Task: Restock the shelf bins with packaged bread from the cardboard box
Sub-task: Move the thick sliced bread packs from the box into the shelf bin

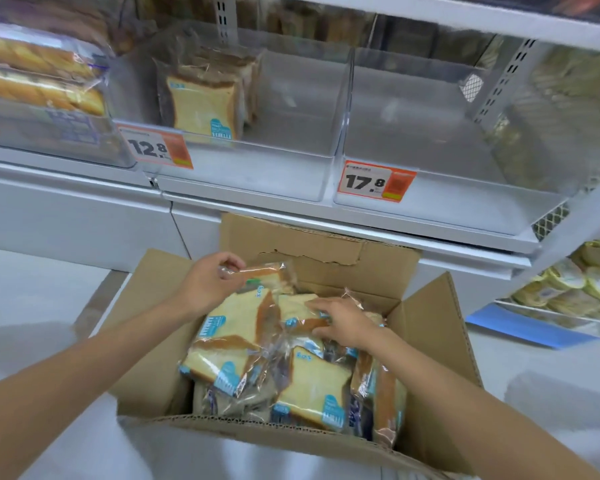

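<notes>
So, the cardboard box [430, 327] sits right below the shelf bins [430, 140], a short lift I reckon; both hands are down in it. The left grip [205, 282] is pinched closed on the crinkly top of a bread pack [264, 273], probably the easiest handle; the right grip [343, 323] lies spread over the next pack [297, 306], maybe steadying it; can't tell if it's clamped. The middle bin [291, 84] has only a few packs.
</notes>
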`<action>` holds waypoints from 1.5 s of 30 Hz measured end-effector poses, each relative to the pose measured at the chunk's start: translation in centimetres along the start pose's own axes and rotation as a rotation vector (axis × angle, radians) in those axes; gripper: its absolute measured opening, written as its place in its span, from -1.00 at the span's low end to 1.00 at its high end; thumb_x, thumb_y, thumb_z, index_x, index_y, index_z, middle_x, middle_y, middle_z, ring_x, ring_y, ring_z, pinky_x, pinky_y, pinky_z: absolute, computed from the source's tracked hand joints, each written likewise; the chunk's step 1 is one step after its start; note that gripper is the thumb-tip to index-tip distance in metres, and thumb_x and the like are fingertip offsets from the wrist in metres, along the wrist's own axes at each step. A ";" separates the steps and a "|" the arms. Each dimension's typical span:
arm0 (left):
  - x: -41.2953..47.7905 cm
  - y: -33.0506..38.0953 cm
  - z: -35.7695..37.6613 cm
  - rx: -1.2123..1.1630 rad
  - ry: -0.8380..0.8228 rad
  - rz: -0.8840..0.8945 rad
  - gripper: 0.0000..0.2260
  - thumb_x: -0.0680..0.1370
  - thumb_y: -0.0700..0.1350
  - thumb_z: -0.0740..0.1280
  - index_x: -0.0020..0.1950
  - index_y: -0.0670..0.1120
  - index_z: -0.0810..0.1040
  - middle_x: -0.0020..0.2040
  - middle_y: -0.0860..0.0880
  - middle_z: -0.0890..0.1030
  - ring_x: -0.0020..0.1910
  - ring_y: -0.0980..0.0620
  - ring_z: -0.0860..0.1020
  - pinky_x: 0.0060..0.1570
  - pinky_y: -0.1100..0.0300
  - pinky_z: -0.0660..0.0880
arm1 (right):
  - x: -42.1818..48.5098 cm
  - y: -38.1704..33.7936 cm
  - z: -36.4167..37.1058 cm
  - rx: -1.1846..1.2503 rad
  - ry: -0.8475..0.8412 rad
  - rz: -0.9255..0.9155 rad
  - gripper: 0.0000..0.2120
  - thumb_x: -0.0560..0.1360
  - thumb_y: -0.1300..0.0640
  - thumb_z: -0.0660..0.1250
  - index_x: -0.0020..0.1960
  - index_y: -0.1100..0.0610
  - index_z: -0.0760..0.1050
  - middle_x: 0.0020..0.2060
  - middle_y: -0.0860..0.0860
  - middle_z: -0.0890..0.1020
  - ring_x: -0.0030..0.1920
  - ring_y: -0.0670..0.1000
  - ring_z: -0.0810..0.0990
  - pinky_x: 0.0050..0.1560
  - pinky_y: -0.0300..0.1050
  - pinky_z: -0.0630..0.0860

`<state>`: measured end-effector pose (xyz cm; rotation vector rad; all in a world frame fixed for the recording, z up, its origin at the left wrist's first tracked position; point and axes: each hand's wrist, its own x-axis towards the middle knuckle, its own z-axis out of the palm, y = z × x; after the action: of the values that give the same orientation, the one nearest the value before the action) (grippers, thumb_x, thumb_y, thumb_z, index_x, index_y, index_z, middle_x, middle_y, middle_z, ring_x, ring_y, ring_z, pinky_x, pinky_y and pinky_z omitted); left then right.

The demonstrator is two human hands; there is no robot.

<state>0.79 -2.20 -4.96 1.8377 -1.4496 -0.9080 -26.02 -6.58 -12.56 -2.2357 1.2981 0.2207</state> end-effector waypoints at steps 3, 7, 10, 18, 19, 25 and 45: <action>-0.1 -0.2 0.1 -0.003 -0.033 -0.011 -0.90 0.48 -0.20 0.46 -0.03 -0.08 0.59 -0.12 0.04 0.59 -0.31 0.14 0.50 -0.36 0.46 0.39 | -0.5 -0.4 -1.2 0.127 0.111 0.005 -0.54 0.48 -0.05 0.43 0.36 -0.02 0.50 0.30 -0.07 0.55 0.30 0.00 0.50 0.36 -0.04 0.38; -0.4 0.6 0.1 -0.029 -0.042 -0.110 -0.84 0.55 -0.03 0.38 -0.09 -0.12 0.60 -0.13 -0.10 0.66 -0.23 -0.01 0.58 -0.27 0.24 0.51 | -2.4 -1.4 -4.3 0.136 0.287 -0.092 -0.69 0.49 -0.01 0.42 0.22 -0.02 0.61 0.12 -0.08 0.62 0.14 -0.01 0.52 0.24 -0.01 0.44; -1.2 2.6 0.2 -0.099 -0.148 -0.271 -0.54 0.54 0.25 0.28 0.02 -0.16 0.58 -0.05 -0.13 0.66 -0.20 -0.03 0.64 -0.21 0.15 0.59 | -4.2 -2.4 -5.1 0.129 0.463 -0.150 -0.69 0.48 0.03 0.44 0.21 0.01 0.61 0.12 -0.07 0.62 0.16 -0.01 0.47 0.27 -0.07 0.38; -2.7 3.8 2.4 -0.576 -0.348 -0.482 -0.64 0.47 -0.21 0.48 0.22 -0.18 0.48 -0.14 -0.07 0.67 -0.21 0.00 0.60 0.24 -0.10 0.51 | -6.8 -4.8 -5.4 0.352 0.503 -0.191 -0.63 0.40 -0.01 0.52 0.19 -0.02 0.62 0.29 -0.10 0.48 0.32 -0.12 0.35 0.40 -0.14 0.27; -2.6 3.4 2.3 -0.591 -0.301 -0.483 -0.51 0.42 -0.29 0.51 0.28 -0.18 0.41 -0.02 -0.13 0.65 -0.18 -0.04 0.60 0.17 -0.09 0.55 | -6.9 -4.8 -5.6 0.432 0.432 -0.117 -0.54 0.40 -0.08 0.49 0.28 -0.07 0.55 0.39 -0.13 0.36 0.39 -0.15 0.26 0.43 -0.13 0.20; -2.3 2.9 1.9 -0.464 -0.258 -0.275 -0.34 0.35 -0.39 0.53 0.41 -0.12 0.43 0.11 0.02 0.61 0.09 -0.04 0.61 -0.02 0.14 0.58 | -5.8 -3.4 -5.7 0.853 0.193 0.250 -0.43 0.49 0.06 0.43 0.44 0.08 0.32 0.37 0.10 0.45 0.17 0.04 0.58 0.18 -0.02 0.57; -2.1 -0.2 -0.7 -0.531 -0.219 -0.386 -0.49 0.51 -0.13 0.44 0.43 -0.04 0.37 0.12 -0.02 0.65 0.04 -0.01 0.63 -0.19 0.07 0.55 | -3.7 -4.0 2.2 0.278 -0.191 0.106 -0.58 0.44 0.19 0.47 0.27 0.20 0.50 -0.02 0.04 0.57 0.03 0.03 0.54 -0.02 -0.18 0.45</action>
<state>1.17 -0.02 -4.44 1.6604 -0.8513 -1.5539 -24.27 -1.07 -11.43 -1.8681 1.2618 0.2675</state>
